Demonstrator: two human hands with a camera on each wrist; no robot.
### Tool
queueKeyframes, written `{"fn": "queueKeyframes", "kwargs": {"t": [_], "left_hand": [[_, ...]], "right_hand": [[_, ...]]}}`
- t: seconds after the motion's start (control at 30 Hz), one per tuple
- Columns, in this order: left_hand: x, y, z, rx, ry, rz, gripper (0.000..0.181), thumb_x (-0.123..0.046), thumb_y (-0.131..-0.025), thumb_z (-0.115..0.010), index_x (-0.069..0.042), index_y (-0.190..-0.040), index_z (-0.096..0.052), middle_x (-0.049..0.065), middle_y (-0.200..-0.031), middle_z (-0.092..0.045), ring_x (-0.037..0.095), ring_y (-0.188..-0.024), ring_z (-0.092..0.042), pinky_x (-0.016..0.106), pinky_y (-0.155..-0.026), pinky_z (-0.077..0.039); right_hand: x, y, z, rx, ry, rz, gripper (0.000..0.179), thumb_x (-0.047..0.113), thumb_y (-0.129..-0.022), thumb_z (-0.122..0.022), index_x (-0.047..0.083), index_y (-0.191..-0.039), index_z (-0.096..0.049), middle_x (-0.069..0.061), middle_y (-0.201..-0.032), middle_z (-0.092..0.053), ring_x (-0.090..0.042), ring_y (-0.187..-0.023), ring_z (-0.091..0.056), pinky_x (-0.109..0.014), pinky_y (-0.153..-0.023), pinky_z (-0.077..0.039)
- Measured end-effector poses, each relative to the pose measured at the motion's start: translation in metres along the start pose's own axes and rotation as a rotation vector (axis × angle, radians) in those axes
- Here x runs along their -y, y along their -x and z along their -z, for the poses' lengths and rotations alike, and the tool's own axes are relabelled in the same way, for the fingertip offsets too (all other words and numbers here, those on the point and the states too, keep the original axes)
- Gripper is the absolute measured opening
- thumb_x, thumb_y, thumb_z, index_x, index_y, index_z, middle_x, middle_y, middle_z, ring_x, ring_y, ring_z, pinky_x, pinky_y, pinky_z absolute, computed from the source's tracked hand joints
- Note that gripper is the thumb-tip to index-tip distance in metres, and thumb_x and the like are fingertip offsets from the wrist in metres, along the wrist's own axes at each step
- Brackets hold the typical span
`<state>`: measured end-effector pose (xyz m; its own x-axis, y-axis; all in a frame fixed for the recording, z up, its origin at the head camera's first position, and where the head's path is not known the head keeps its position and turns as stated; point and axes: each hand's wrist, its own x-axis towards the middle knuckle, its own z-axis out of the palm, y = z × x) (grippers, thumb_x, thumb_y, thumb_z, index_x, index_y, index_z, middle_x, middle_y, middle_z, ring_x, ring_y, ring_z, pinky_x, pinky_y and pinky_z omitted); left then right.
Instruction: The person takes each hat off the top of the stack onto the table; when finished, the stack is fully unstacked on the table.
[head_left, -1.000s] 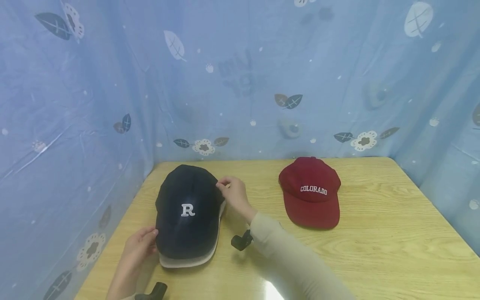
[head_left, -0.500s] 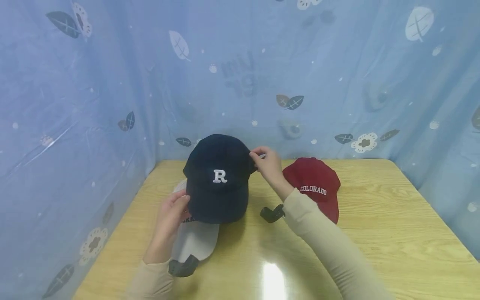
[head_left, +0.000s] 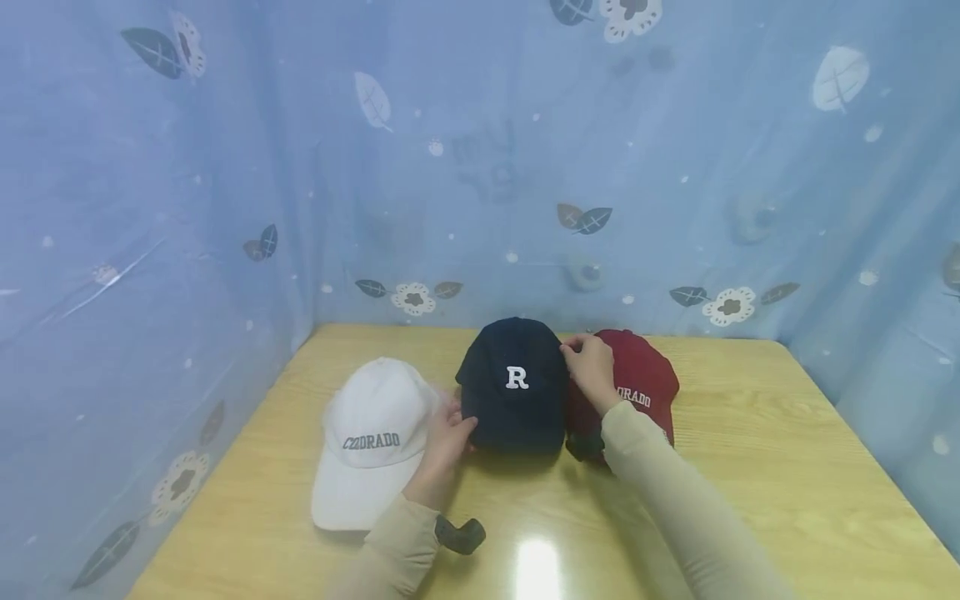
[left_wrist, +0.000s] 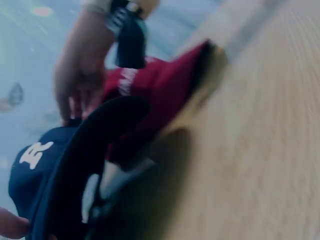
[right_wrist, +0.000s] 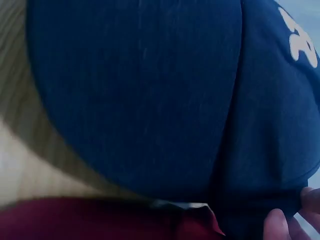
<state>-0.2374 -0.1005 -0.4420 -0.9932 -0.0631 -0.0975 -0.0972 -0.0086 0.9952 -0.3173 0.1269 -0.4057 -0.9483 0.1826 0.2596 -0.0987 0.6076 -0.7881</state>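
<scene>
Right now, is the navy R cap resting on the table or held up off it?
Partly lifted: the navy R cap has its brim raised off the table in the left wrist view, held by left hand and right hand.

- Your nearest bare wooden table (head_left: pixel 750 467) lies right of the dark red cloth cap (head_left: pixel 645 375), and along the front edge.
- The white cloth cap (head_left: pixel 371 433) blocks the left side.
- Blue leaf-print curtain (head_left: pixel 187 208) closes in the back and both sides.

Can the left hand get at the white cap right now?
Probably yes: the left hand holds the navy cap's brim, and the white cap lies uncovered right beside it, nothing between.
</scene>
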Motion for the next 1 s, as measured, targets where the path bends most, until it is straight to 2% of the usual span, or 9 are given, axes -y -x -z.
{"fn": "queueKeyframes", "kwargs": {"t": [0.13, 0.27, 0.47, 0.57, 0.67, 0.73, 0.8, 0.9, 1.0], "left_hand": [[0.017, -0.005, -0.005, 0.015, -0.052, -0.011, 0.054, 0.001, -0.083, -0.056, 0.014, -0.131, -0.035, 0.032, -0.119, -0.051, 0.023, -0.083, -0.060, 0.028, -0.058, -0.049], [0.020, -0.007, -0.006, 0.066, -0.151, -0.039, 0.057, -0.003, -0.083, -0.056, 0.016, -0.132, -0.034, 0.033, -0.128, -0.044, 0.041, -0.111, -0.050, 0.043, -0.084, -0.049], [0.003, -0.002, -0.002, 0.143, -0.241, -0.022, 0.065, -0.013, -0.087, -0.056, 0.016, -0.136, -0.025, 0.036, -0.138, -0.029, 0.047, -0.124, -0.035, 0.052, -0.091, -0.043], [-0.014, 0.009, 0.009, 0.173, -0.276, -0.096, 0.059, -0.015, -0.088, -0.056, 0.012, -0.135, -0.033, 0.032, -0.138, -0.034, 0.048, -0.123, -0.036, 0.053, -0.097, -0.038], [-0.034, 0.022, 0.033, 0.109, -0.302, -0.198, 0.048, -0.015, -0.089, -0.058, 0.006, -0.130, -0.044, 0.025, -0.135, -0.041, 0.046, -0.121, -0.040, 0.052, -0.098, -0.037], [-0.046, 0.028, 0.056, 0.011, -0.326, -0.254, 0.041, -0.013, -0.089, -0.059, 0.003, -0.125, -0.050, 0.022, -0.132, -0.046, 0.043, -0.119, -0.044, 0.050, -0.098, -0.038], [-0.054, 0.031, 0.085, -0.099, -0.368, -0.263, 0.038, -0.012, -0.089, -0.058, 0.002, -0.124, -0.051, 0.022, -0.131, -0.047, 0.041, -0.117, -0.047, 0.050, -0.096, -0.040], [-0.056, 0.036, 0.133, -0.198, -0.466, -0.160, 0.042, -0.019, -0.093, -0.054, -0.001, -0.130, -0.047, 0.021, -0.135, -0.043, 0.040, -0.120, -0.044, 0.053, -0.097, -0.038], [-0.038, 0.044, 0.173, -0.187, -0.589, -0.011, 0.053, -0.031, -0.096, -0.047, 0.001, -0.136, -0.037, 0.026, -0.138, -0.037, 0.043, -0.122, -0.040, 0.055, -0.098, -0.035]], "right_hand": [[-0.008, 0.003, -0.014, 0.000, 0.060, 0.007, 0.015, 0.015, -0.090, -0.058, 0.003, -0.093, -0.066, -0.012, -0.081, -0.063, -0.025, -0.069, -0.057, -0.040, -0.065, -0.049], [-0.010, 0.005, -0.020, -0.004, 0.125, -0.031, 0.016, 0.016, -0.090, -0.057, 0.004, -0.092, -0.066, -0.012, -0.083, -0.063, -0.027, -0.074, -0.057, -0.043, -0.066, -0.048], [-0.011, 0.003, -0.016, -0.058, 0.180, -0.097, 0.016, 0.015, -0.090, -0.054, 0.003, -0.093, -0.064, -0.014, -0.084, -0.062, -0.031, -0.076, -0.058, -0.047, -0.064, -0.049], [-0.006, 0.004, -0.018, -0.066, 0.166, -0.077, 0.020, 0.016, -0.091, -0.055, 0.002, -0.103, -0.063, -0.016, -0.092, -0.062, -0.032, -0.080, -0.059, -0.048, -0.067, -0.050], [0.005, 0.007, -0.027, -0.081, 0.126, 0.007, 0.026, 0.018, -0.091, -0.057, 0.002, -0.112, -0.060, -0.015, -0.097, -0.062, -0.030, -0.083, -0.059, -0.046, -0.068, -0.049], [0.017, 0.012, -0.037, -0.078, 0.071, 0.078, 0.026, 0.018, -0.090, -0.058, 0.003, -0.111, -0.061, -0.013, -0.094, -0.063, -0.027, -0.079, -0.059, -0.043, -0.066, -0.048], [0.031, 0.019, -0.048, -0.036, 0.000, 0.120, 0.023, 0.020, -0.090, -0.060, 0.004, -0.106, -0.063, -0.011, -0.089, -0.064, -0.023, -0.071, -0.058, -0.038, -0.063, -0.047], [0.052, 0.033, -0.067, 0.144, -0.148, 0.082, 0.022, 0.022, -0.089, -0.062, 0.005, -0.102, -0.065, -0.009, -0.085, -0.065, -0.021, -0.064, -0.059, -0.031, -0.059, -0.050], [0.064, 0.049, -0.090, 0.366, -0.229, -0.020, 0.026, 0.025, -0.090, -0.060, 0.003, -0.105, -0.064, -0.014, -0.090, -0.065, -0.024, -0.070, -0.064, -0.027, -0.059, -0.054]]}}
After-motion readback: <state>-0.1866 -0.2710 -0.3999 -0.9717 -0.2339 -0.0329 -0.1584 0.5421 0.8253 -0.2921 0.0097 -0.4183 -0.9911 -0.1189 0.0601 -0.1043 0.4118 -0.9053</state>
